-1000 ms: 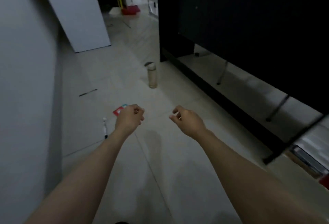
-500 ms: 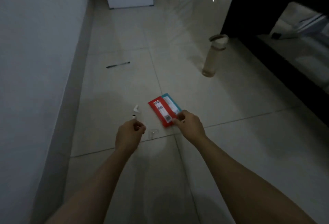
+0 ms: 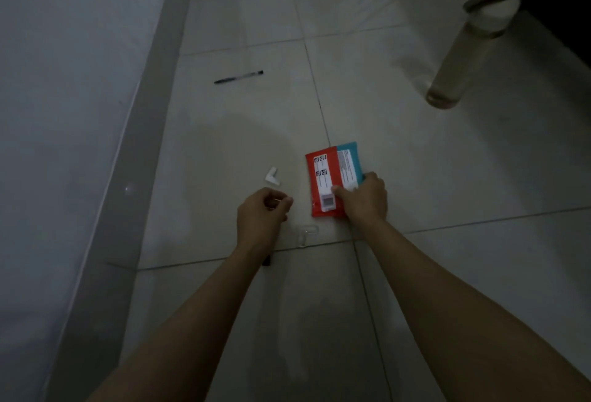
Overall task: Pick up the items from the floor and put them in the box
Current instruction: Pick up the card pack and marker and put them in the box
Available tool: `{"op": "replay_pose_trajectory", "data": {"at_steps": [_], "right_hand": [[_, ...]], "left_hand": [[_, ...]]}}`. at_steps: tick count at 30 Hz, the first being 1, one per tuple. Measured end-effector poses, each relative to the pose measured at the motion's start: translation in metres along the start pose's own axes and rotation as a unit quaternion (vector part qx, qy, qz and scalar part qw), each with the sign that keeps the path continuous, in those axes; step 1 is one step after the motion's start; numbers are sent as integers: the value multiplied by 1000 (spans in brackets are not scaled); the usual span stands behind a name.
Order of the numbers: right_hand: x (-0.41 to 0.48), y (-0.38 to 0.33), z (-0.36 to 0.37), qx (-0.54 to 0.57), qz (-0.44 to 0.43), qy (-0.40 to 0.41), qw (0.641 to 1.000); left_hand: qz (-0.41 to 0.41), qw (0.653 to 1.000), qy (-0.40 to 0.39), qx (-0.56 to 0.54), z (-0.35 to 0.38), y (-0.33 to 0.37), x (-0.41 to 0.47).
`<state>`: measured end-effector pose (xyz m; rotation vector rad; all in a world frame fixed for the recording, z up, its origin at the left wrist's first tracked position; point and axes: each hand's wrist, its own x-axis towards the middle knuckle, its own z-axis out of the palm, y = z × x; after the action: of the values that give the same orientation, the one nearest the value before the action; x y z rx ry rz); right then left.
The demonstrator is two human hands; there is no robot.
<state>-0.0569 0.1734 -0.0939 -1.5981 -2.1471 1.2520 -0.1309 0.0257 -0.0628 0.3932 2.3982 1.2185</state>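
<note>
A: Looking down in dim light, what fills most of the frame?

B: Pale floor tiles [image 3: 415, 152] fill the middle and right of the frame. A grey wall [image 3: 64, 82] runs down the left side, with a darker baseboard strip [image 3: 128, 194] slanting from top centre to lower left.

A: What comes next in size?

B: Two bare forearms reach up from the bottom edge toward the centre. In the upper right stands a clear bottle [image 3: 463, 53] with a pale lid, upright on the floor and well apart from the hands.

A: And the packet?

B: A flat red and teal packet [image 3: 329, 174] lies on the floor just right of centre, white printed labels facing up. The right hand [image 3: 363, 198] rests on its lower right corner, fingers pressed together onto the packet, thumb on the label; the packet is still flat on the tile.

A: The left hand?

B: The left hand [image 3: 260, 216], just left of centre, is curled with thumb and fingertips pinched together. I cannot tell whether it holds anything.

A: Smaller things?

B: A black pen [image 3: 238, 77] lies upper centre-left. A small white L-shaped piece [image 3: 272, 177] sits just above the left hand, and a small clear piece [image 3: 307, 231] lies between the wrists. A dark tip [image 3: 267, 262] peeks out under the left wrist.
</note>
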Motion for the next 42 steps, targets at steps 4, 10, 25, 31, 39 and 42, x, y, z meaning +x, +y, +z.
{"op": "replay_pose_trajectory", "data": {"at_steps": [4,10,25,31,39,42], "right_hand": [[-10,-9,-11,168,2,-36,985],[-44,-56,0,250,-54,-203,945],[-90,-41,70,-132,-159,-136,969],[-100,-37,91,-211,-128,-121,961],[-117,-50,2,141,-27,-224,964],[-135,-60,-72,146,-57,-233,960]], "left_hand": [[-28,998,2,-52,-14,6,-1],[-139,964,-5,-226,-41,15,-6],[-214,910,141,-325,-111,-78,-29],[-227,910,130,-321,-120,-89,-34],[-186,919,111,-331,-117,-34,-68],[-158,926,84,-333,-114,21,-97]]}}
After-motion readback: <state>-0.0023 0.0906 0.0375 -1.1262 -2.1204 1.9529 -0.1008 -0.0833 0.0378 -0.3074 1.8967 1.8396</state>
